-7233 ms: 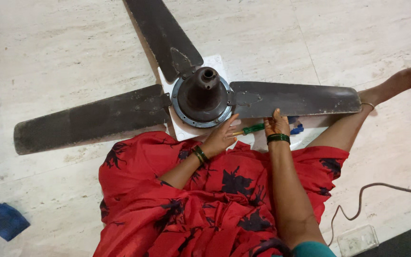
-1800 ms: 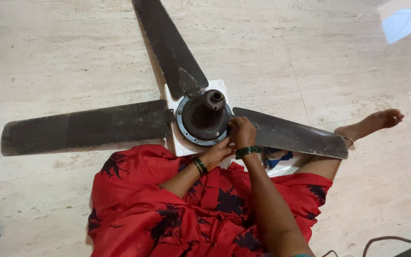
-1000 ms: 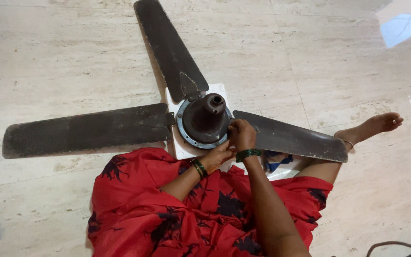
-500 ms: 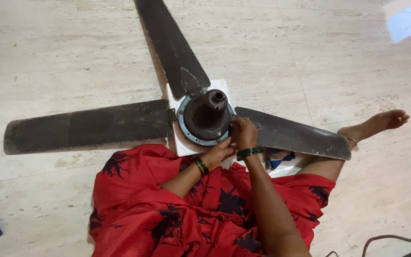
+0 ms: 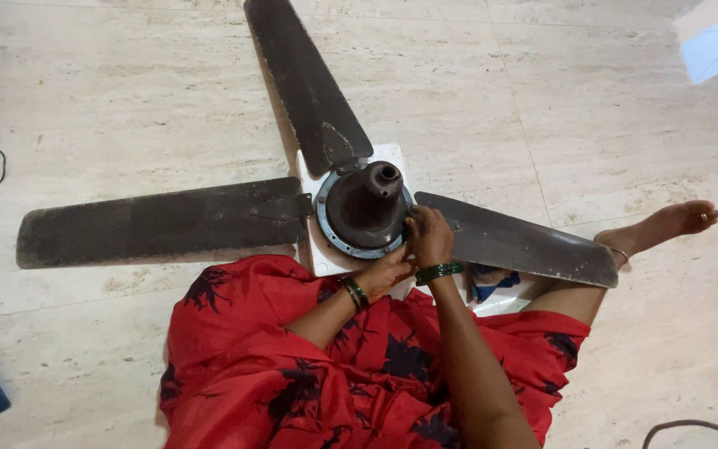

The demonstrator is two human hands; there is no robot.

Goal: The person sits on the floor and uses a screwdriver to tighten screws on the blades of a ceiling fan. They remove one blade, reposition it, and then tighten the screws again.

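Dusty dark ceiling fan [image 5: 365,208] — three long blades — lies on the floor [image 5: 126,100]; right hand [image 5: 428,235] and left hand [image 5: 388,272] grip its hub rim.

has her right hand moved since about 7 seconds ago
Yes. The right hand has gone from the green tool beside the blade up to the rim of the fan's motor hub.

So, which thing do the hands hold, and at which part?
Both the right hand and left hand grip the ceiling fan at its motor rim, beside the right blade's root.

Single head camera, looking steeply down, close over floor [image 5: 126,100]
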